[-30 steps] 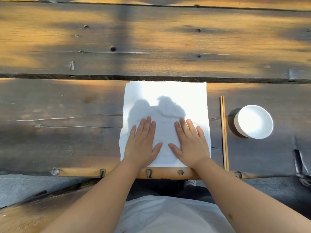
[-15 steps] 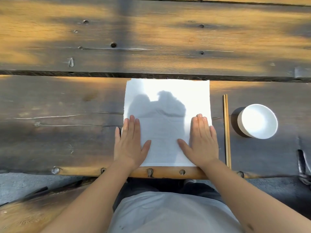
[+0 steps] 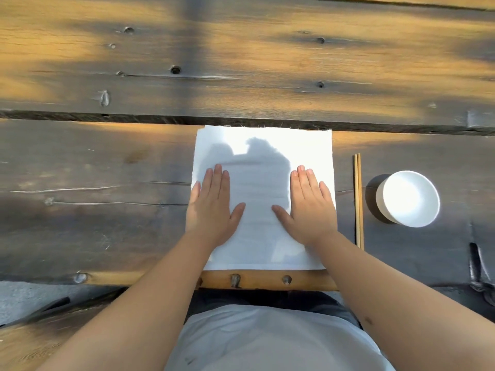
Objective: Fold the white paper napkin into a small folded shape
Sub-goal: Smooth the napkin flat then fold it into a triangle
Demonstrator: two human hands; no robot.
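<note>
The white paper napkin (image 3: 263, 148) lies flat and unfolded on the near plank of the wooden table (image 3: 93, 183), its near edge at the table's front rim. My left hand (image 3: 211, 207) presses flat on its left side, fingers straight, the outer fingers reaching the napkin's left edge. My right hand (image 3: 308, 207) presses flat on its right side, fingers straight and pointing away from me. Both thumbs point inward. The hands' shadow falls across the napkin's middle.
A pair of wooden chopsticks (image 3: 358, 199) lies just right of the napkin, pointing away from me. A white bowl (image 3: 408, 198) stands further right. A dark gap (image 3: 107, 117) between planks runs just beyond the napkin's far edge.
Both hands slid apart from the napkin's middle toward its left and right sides, then a little farther from me, staying flat on the paper.
</note>
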